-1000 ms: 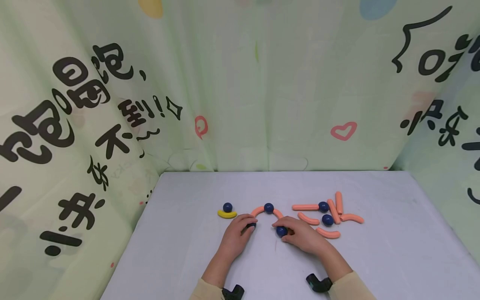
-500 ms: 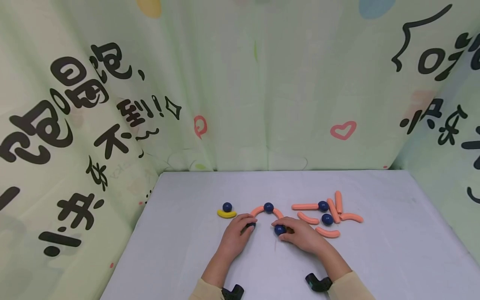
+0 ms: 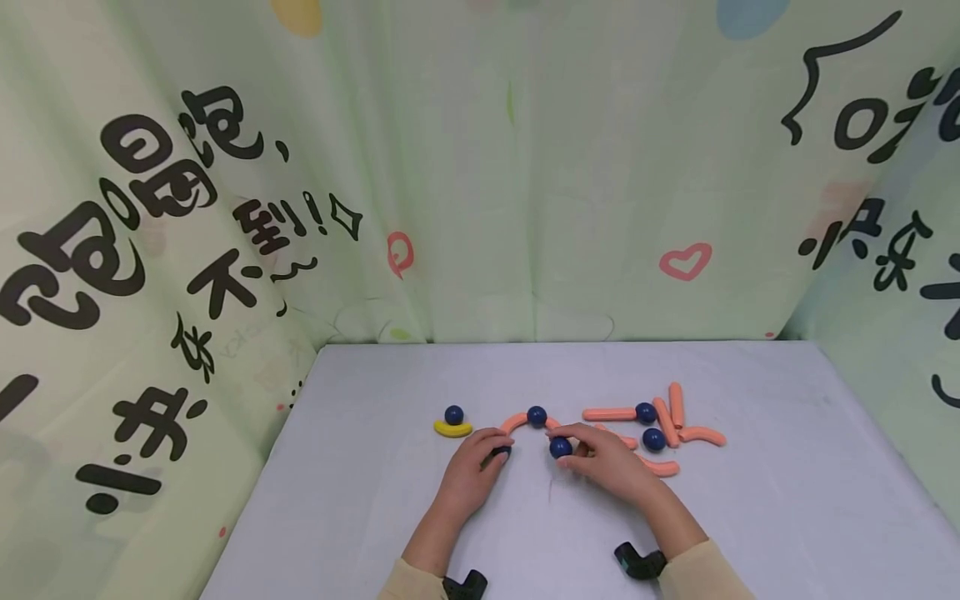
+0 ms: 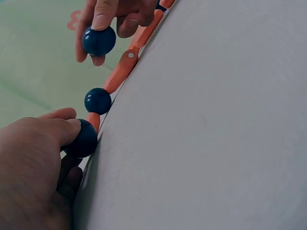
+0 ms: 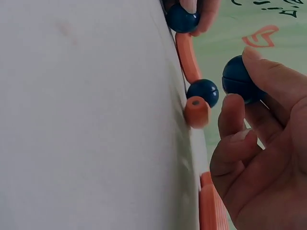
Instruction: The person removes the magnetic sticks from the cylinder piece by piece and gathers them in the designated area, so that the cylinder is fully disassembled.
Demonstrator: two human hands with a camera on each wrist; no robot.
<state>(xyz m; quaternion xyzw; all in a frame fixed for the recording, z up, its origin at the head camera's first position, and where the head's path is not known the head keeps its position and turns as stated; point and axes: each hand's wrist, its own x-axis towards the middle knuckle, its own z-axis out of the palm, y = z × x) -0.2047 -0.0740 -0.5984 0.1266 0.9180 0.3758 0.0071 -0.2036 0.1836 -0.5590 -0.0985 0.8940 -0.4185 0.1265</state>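
Note:
My left hand (image 3: 471, 471) pinches a blue ball (image 4: 84, 139) at the left end of a curved orange rod (image 3: 513, 422). That rod leads up to another blue ball (image 3: 536, 417), and a second curved orange rod (image 4: 120, 73) runs from there to the right, its free end showing a small grey metal dot. Between thumb and fingers, my right hand (image 3: 609, 471) holds a third blue ball (image 5: 237, 79), raised off the table close to that free end. In the head view the right hand's fingers partly cover the second rod.
On the left, a blue ball (image 3: 453, 414) sits at a curved yellow rod (image 3: 453, 429). Right of my right hand lie several straight and curved orange rods (image 3: 609, 414) and two blue balls (image 3: 654, 440). The white table (image 3: 375, 500) is backed by a printed curtain (image 3: 465, 167).
My right hand has carried its blue ball slightly up and away from me, nearer the second rod's end. The left hand has stayed in place on its ball.

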